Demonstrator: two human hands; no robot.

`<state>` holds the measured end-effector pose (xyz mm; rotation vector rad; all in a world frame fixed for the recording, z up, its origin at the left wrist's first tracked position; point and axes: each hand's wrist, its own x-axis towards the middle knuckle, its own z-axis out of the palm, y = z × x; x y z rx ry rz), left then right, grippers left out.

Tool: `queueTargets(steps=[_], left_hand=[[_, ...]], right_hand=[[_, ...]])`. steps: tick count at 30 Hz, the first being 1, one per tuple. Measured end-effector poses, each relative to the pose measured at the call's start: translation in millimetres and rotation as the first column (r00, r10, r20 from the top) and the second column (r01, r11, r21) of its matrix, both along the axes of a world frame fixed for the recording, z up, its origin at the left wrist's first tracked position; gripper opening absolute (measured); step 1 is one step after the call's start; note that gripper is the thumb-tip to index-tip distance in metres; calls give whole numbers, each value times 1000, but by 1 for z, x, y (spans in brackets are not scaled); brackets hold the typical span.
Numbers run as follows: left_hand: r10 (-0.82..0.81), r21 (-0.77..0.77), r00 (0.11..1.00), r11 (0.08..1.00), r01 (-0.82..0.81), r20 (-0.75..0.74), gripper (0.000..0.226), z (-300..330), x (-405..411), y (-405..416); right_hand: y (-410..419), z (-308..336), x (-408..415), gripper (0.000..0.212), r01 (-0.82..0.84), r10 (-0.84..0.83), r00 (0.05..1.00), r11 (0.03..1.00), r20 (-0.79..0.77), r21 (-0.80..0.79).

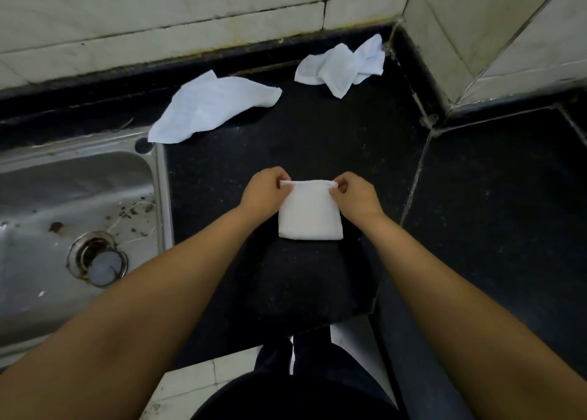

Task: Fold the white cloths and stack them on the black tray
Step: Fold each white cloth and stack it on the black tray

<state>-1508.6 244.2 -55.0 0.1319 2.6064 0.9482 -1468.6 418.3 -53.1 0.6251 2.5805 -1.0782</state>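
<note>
Folded white cloth [309,211], soft square, pinched at far corners by left hand [265,194] and right hand [355,197].

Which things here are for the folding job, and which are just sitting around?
For the job:
- folded white cloth, pinched at its far corners by the left hand and right hand
- loose cloth near the sink
- crumpled cloth in the corner
- black tray, under the folded cloth

Just lying about:
- metal sink
- sink drain
- tiled wall
</note>
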Motion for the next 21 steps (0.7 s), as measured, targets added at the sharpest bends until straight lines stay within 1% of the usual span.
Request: queueTargets(steps=[2, 4, 6, 8, 9, 11, 14, 16, 19, 21], left_hand=[[-17, -70, 998, 997, 13, -54, 7, -10, 3, 1], [-5, -126, 997, 992, -4, -73, 24, -14, 8, 2], [93, -104, 991, 989, -103, -95, 37, -12, 16, 2], [204, -41, 973, 977, -209, -111, 37, -6, 27, -2], [220, -28, 970, 974, -224, -102, 33, -4, 34, -5], [174, -63, 984, 982, -177, -46, 25, -2, 50, -11], [43, -157, 999, 987, -41, 13, 31, -8, 73, -15], [7, -207, 1000, 978, -6, 2, 33, -14, 81, -15], [0, -251, 999, 968, -11, -45, 32, -15, 85, -16], [-30, -310, 997, 951, 8, -66, 31, -15, 86, -19]], right_hand=[[-5, -4, 2, 20, -30, 30, 1000, 995, -5, 99], [-9, -5, 3, 28, -78, 77, 997, 977, 12, 200], [-10, -4, 6, 37, -82, 79, 997, 961, 22, 265], [-10, -2, 10, 41, -71, 66, 997, 955, 28, 289], [-11, -1, 13, 43, -74, 65, 997, 956, 41, 283], [-12, -1, 17, 43, -84, 63, 994, 965, 90, 249], [-15, -2, 21, 41, -96, 66, 990, 961, 122, 261], [-16, -2, 22, 39, -84, 54, 992, 958, 114, 273], [-18, -1, 23, 36, -91, 61, 992, 947, 107, 309], [-18, -1, 22, 35, -98, 66, 992, 939, 109, 329]])
